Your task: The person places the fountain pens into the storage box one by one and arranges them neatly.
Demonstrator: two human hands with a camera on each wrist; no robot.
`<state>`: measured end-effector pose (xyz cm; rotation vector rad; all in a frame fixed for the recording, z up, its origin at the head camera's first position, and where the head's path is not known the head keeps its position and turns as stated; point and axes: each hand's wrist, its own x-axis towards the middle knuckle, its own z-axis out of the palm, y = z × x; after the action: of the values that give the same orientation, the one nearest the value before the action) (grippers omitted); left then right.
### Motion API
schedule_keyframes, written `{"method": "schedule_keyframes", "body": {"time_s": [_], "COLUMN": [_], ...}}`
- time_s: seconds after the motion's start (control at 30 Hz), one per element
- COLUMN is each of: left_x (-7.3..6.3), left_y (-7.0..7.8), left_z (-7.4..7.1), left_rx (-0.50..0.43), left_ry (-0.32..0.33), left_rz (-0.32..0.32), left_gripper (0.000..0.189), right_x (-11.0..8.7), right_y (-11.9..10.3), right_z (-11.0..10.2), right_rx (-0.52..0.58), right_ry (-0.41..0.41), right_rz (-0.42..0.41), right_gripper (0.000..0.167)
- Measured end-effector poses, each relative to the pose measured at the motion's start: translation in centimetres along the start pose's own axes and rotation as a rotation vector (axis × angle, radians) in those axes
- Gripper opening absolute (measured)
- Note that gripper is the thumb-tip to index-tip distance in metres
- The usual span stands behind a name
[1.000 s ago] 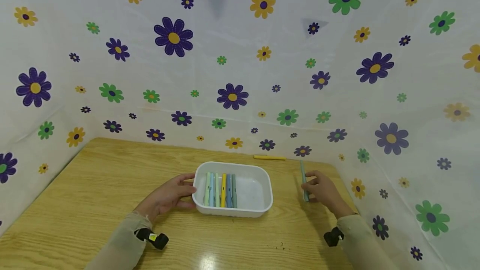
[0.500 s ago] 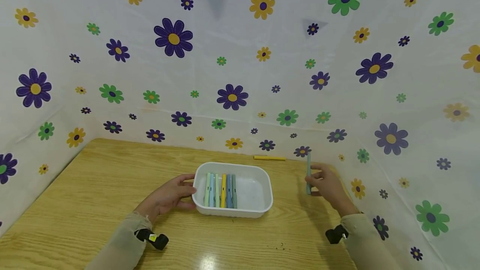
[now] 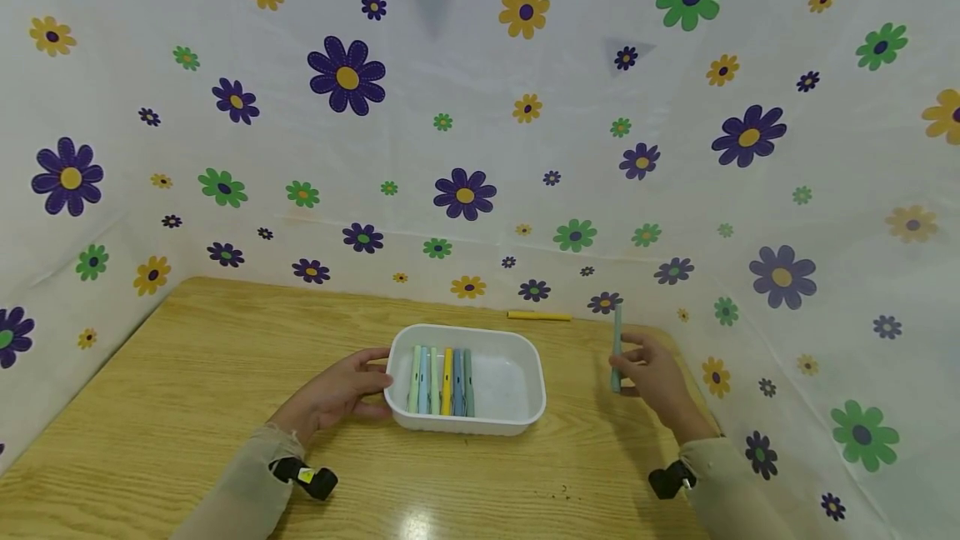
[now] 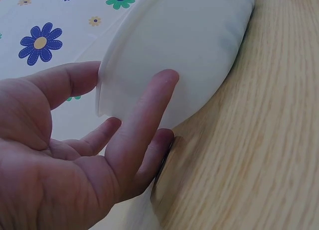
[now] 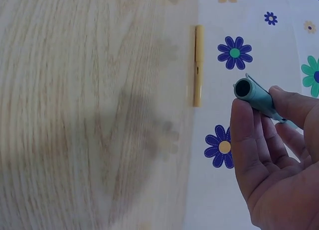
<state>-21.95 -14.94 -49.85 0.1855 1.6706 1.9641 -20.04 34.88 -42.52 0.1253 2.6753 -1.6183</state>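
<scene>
A white rectangular tray stands on the table. Several pens in pale green, light blue, yellow, blue and grey-green lie side by side in its left half. My left hand holds the tray's left end; in the left wrist view one digit reaches the rim and another lies along the outer wall. Off to the right of the tray, my right hand pinches a grey-green pen between thumb and fingers. In the right wrist view the pen's round hollow end and clip face the camera.
A yellow pen lies on the wooden table near its back edge, behind the tray. A white flower-printed sheet rises behind the table and along both sides.
My right hand has moved slightly right and turned the grey-green pen from a slant to nearly upright, then almost stopped. My left hand and the tray have stayed put.
</scene>
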Motion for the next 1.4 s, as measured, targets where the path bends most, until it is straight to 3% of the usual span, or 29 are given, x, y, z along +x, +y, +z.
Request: {"method": "schedule_keyframes", "body": {"time_s": [0.93, 1.4], "left_x": [0.0, -0.2], "left_y": [0.1, 0.3], "left_z": [0.3, 0.2], "left_rx": [-0.008, -0.009], "left_ry": [-0.007, -0.018], "left_rz": [0.004, 0.012], "left_gripper": [0.074, 0.074], "right_x": [-0.8, -0.5], "right_y": [-0.8, -3.5], "right_z": [1.4, 5.0], "right_rx": [0.101, 0.135], "right_ry": [0.039, -0.007], "right_rz": [0.039, 0.036], "right_gripper": [0.055, 0.052]}}
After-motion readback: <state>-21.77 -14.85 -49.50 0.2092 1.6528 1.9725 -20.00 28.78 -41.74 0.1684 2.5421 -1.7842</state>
